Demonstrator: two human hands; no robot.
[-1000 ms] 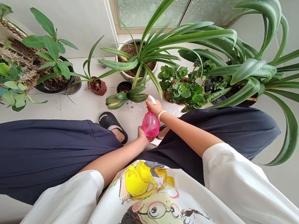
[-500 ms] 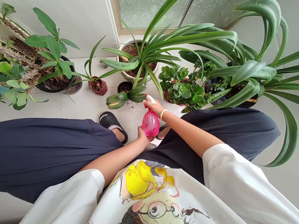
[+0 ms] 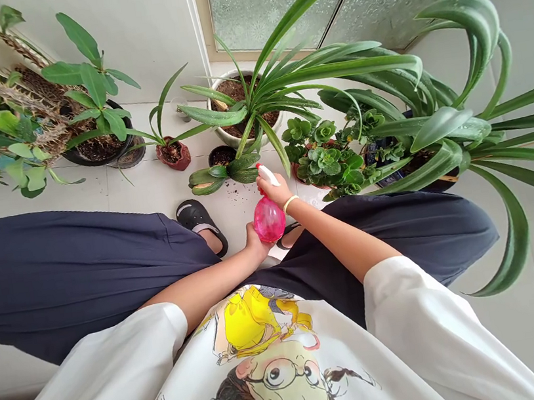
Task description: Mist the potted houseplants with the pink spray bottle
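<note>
From my far end of the feed, I had both hands on one thing: a translucent pink, rounded spray bottle (image 3: 269,218) with a white trigger head and red fittings. The left hand (image 3: 257,240) cupped it from below, its fingers curled about the base, several hidden from me behind the pink body. The right hand (image 3: 276,192) was wrapped narrowly around the neck, just under the head; I could not tell whether a finger pressed the trigger. A pale yellow band (image 3: 290,204) circled the right wrist.

Just beyond the right fingers, to their left, lay the broad, striped green leaves (image 3: 243,170) of a low plant in a small black pot (image 3: 222,155), with dark soil crumbs (image 3: 236,193) scattered on the white tiled floor (image 3: 147,193) near them. Past that pot, farther from the fingers, I saw a round white pot (image 3: 228,138) with long strap leaves. To the right of the right fingers, near them, sat a rosette-leaved succulent (image 3: 326,155).

Well left of the fingers was a little reddish-brown pot (image 3: 174,157). Nearer the left fingers, a black perforated clog (image 3: 196,220) showed beside the navy trousers (image 3: 69,274).
</note>
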